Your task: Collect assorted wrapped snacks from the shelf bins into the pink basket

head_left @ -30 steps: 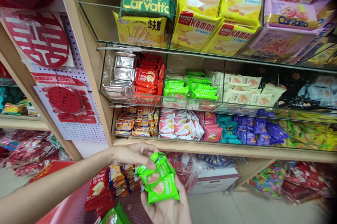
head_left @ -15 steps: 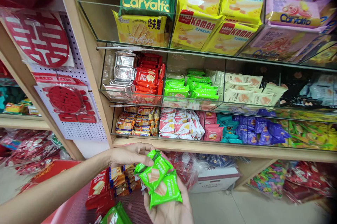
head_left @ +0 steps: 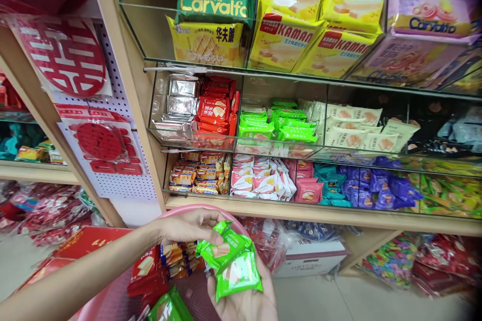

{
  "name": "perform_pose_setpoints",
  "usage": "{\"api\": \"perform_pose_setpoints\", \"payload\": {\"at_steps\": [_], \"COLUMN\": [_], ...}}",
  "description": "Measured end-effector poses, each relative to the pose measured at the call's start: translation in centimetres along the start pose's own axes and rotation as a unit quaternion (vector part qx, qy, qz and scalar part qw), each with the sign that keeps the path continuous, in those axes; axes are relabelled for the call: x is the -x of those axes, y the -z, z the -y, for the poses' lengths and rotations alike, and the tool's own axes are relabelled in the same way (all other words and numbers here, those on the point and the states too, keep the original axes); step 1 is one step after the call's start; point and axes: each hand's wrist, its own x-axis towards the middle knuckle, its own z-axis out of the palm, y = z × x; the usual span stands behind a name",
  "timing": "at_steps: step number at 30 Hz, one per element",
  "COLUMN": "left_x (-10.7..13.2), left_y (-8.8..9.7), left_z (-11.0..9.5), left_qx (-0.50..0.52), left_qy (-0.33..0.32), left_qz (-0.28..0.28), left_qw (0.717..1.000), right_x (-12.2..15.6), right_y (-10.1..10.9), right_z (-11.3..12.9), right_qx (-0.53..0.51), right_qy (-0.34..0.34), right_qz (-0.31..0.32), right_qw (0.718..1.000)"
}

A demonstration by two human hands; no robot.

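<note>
My left hand (head_left: pixel 188 228) reaches in from the left, its thumb and fingers closed on a green snack packet (head_left: pixel 235 244) with a biscuit pictured on it. Below, my right hand (head_left: pixel 250 310) is palm up, its fingers curled around another green snack packet (head_left: pixel 241 278). The two packets overlap; whether more lie beneath is hidden. Both hands are over a pink basket (head_left: pixel 183 208). Inside it are red packets (head_left: pixel 145 273), small orange-and-blue packets (head_left: pixel 176 255) and more green packets (head_left: pixel 171 306).
Ahead are glass-fronted shelves with yellow bags (head_left: pixel 293 39), green packets (head_left: pixel 293 125) and purple packets (head_left: pixel 376 188) in compartments. A wooden ledge (head_left: pixel 301 213) runs below. A white carton (head_left: pixel 312 258) stands underneath. Red paper decorations (head_left: pixel 100 140) hang on the left.
The view has shifted slightly, so the shelves appear farther right. The upper green packet has tilted in my left hand; both hands still hold the packets.
</note>
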Motion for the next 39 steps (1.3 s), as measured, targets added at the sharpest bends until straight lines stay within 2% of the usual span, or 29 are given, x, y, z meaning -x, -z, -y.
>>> {"api": "perform_pose_setpoints", "payload": {"at_steps": [5,11,14,16,20,22,26,28,33,39], "left_x": [0.1,0.8,1.4,1.8,2.5,2.9,3.2,3.3,3.4,3.2], "left_y": [0.2,0.7,0.1,-0.7,-2.5,-3.2,-3.8,-4.1,-5.3,-6.2], "left_z": [-0.8,-1.3,-1.7,-1.9,-1.8,-1.7,-2.0,-2.5,-3.7,-3.3], "left_qx": [-0.002,0.007,-0.073,-0.185,-0.4,-0.451,-0.487,-0.49,-0.457,-0.493], "left_qy": [-0.009,-0.036,-0.053,-0.069,-0.077,-0.086,-0.112,-0.105,-0.039,0.015], "left_qz": [0.0,-0.027,-0.069,-0.12,-0.233,-0.245,-0.249,-0.25,-0.259,-0.234], "left_qw": [1.0,0.999,0.994,0.973,0.883,0.854,0.83,0.829,0.85,0.838], "right_x": [0.1,0.2,0.2,0.2,0.2,0.2,0.4,0.5,0.4,0.1], "right_y": [-0.3,-0.4,-0.5,-0.6,-0.8,-0.8,-1.0,-1.2,-1.4,-1.4], "right_z": [0.0,-0.1,-0.1,-0.2,-0.4,-0.5,-0.5,-0.4,-0.6,-1.2], "right_qx": [0.0,0.003,0.005,0.012,0.024,0.027,0.032,0.041,0.067,0.065], "right_qy": [0.001,0.001,0.004,0.008,0.013,0.016,0.017,0.018,0.035,0.046], "right_qz": [-0.009,-0.009,-0.011,-0.01,0.0,0.002,0.0,-0.003,-0.015,-0.028], "right_qw": [1.0,1.0,1.0,1.0,1.0,1.0,0.999,0.999,0.997,0.996]}}
